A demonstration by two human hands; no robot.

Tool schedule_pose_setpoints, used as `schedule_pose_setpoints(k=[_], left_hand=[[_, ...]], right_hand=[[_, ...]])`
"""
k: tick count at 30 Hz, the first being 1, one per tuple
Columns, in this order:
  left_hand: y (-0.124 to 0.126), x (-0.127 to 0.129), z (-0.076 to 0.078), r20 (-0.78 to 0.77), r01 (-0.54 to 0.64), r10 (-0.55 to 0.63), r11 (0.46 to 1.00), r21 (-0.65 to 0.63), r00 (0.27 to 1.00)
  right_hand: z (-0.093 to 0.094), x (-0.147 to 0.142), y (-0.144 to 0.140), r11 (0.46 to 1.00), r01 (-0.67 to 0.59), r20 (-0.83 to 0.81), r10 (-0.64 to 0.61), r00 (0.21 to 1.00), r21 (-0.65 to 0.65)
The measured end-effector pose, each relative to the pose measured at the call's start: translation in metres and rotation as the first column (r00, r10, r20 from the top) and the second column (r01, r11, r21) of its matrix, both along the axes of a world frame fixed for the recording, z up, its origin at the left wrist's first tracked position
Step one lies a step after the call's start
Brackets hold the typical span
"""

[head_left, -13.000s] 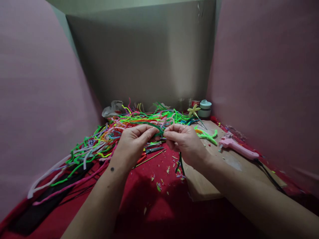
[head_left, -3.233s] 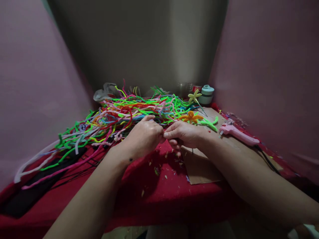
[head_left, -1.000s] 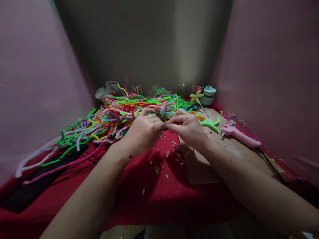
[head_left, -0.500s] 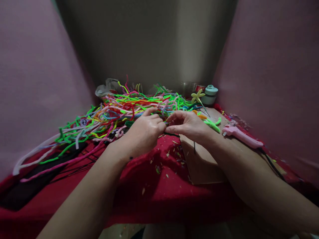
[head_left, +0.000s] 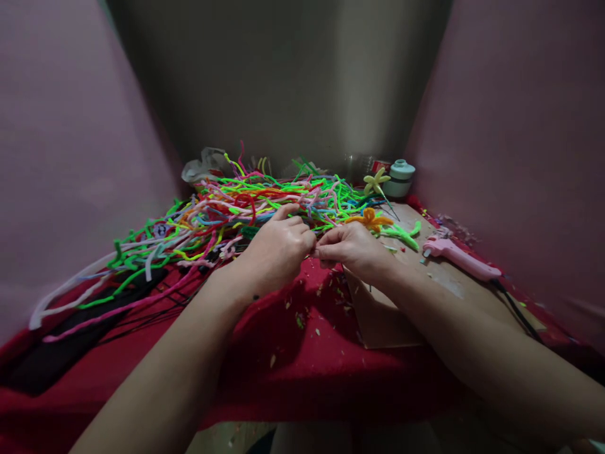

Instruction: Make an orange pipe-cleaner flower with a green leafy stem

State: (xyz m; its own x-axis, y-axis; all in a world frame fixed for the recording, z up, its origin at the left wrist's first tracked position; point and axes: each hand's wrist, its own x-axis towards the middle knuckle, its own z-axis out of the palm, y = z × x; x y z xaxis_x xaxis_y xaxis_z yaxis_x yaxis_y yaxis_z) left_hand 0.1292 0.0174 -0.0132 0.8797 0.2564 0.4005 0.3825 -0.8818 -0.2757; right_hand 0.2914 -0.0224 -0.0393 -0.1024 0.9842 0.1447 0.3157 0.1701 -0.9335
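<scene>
Works over red cloth [head_left: 293,378], facing the pile of fuzzy stems [head_left: 265,195]. Holds the left hand [head_left: 283,243] curled and the right hand [head_left: 352,249] pinched, with fingertips meeting — cannot tell whether clamped on anything, nor along which axis. Has the orange flower [head_left: 369,219] just past the right hand — nearer to it than to the left — with petals spread sideways.
</scene>
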Motion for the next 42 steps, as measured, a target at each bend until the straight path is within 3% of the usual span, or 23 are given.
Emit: schedule_pose_setpoints(k=[4,7,9,11,12,13,15,17,20,24,27,31,36,40,42], left_hand=[[-0.003,0.0,0.002,0.214,-0.005,-0.01,0.998,0.07,0.977],[-0.011,-0.002,0.006,0.519,-0.117,0.04,0.986,0.116,0.854],[-0.017,-0.001,0.007,0.671,-0.197,0.121,0.98,0.038,0.731],[-0.018,0.003,0.005,0.722,-0.172,0.271,0.963,-0.209,0.637],[-0.017,0.006,0.004,0.699,-0.092,0.35,0.921,-0.379,0.623],[-0.016,0.009,0.002,0.648,0.014,0.423,0.831,-0.556,0.634],[-0.011,0.015,-0.002,0.549,0.227,0.517,0.56,-0.797,0.657],[-0.007,0.018,-0.005,0.527,0.403,0.581,0.341,-0.849,0.62],[-0.003,0.019,-0.009,0.526,0.547,0.648,0.195,-0.814,0.551],[0.001,0.016,-0.009,0.471,0.574,0.645,0.062,-0.817,0.601],[0.002,0.014,-0.008,0.486,0.578,0.593,0.042,-0.815,0.642],[0.001,0.012,-0.004,0.56,0.622,0.561,0.099,-0.777,0.609],[0.003,0.009,-0.002,0.561,0.589,0.584,0.167,-0.79,0.587],[0.003,0.007,-0.003,0.536,0.539,0.553,0.178,-0.823,0.637],[0.002,0.009,-0.003,0.518,0.481,0.527,0.22,-0.849,0.673]], right_hand=[[-0.003,-0.002,0.001,0.998,0.067,-0.217,-0.061,0.974,0.02],[-0.002,-0.002,0.0,0.977,0.184,-0.32,-0.141,0.937,0.106],[-0.002,-0.001,0.0,0.958,0.255,-0.363,-0.194,0.911,0.128],[-0.003,-0.002,-0.001,0.949,0.285,-0.388,-0.212,0.897,0.139],[-0.003,-0.003,-0.001,0.948,0.28,-0.4,-0.201,0.894,0.15],[-0.004,-0.003,-0.001,0.949,0.268,-0.413,-0.181,0.893,0.165],[-0.006,-0.005,-0.002,0.952,0.242,-0.417,-0.146,0.897,0.188],[-0.008,-0.007,-0.002,0.958,0.217,-0.396,-0.13,0.909,0.185],[-0.009,-0.008,-0.003,0.976,0.163,-0.35,-0.103,0.931,0.145],[-0.009,-0.007,-0.003,0.984,0.059,-0.282,-0.01,0.959,0.167],[-0.007,-0.006,-0.003,0.989,0.011,-0.277,0.031,0.96,0.149],[-0.007,-0.007,-0.002,0.992,0.013,-0.258,0.02,0.966,0.127],[-0.009,-0.007,-0.003,0.994,-0.001,-0.218,0.026,0.976,0.113],[-0.007,-0.007,-0.004,0.992,-0.059,-0.292,0.088,0.952,0.108],[-0.007,-0.007,-0.004,0.994,-0.087,-0.346,0.107,0.932,0.072]])
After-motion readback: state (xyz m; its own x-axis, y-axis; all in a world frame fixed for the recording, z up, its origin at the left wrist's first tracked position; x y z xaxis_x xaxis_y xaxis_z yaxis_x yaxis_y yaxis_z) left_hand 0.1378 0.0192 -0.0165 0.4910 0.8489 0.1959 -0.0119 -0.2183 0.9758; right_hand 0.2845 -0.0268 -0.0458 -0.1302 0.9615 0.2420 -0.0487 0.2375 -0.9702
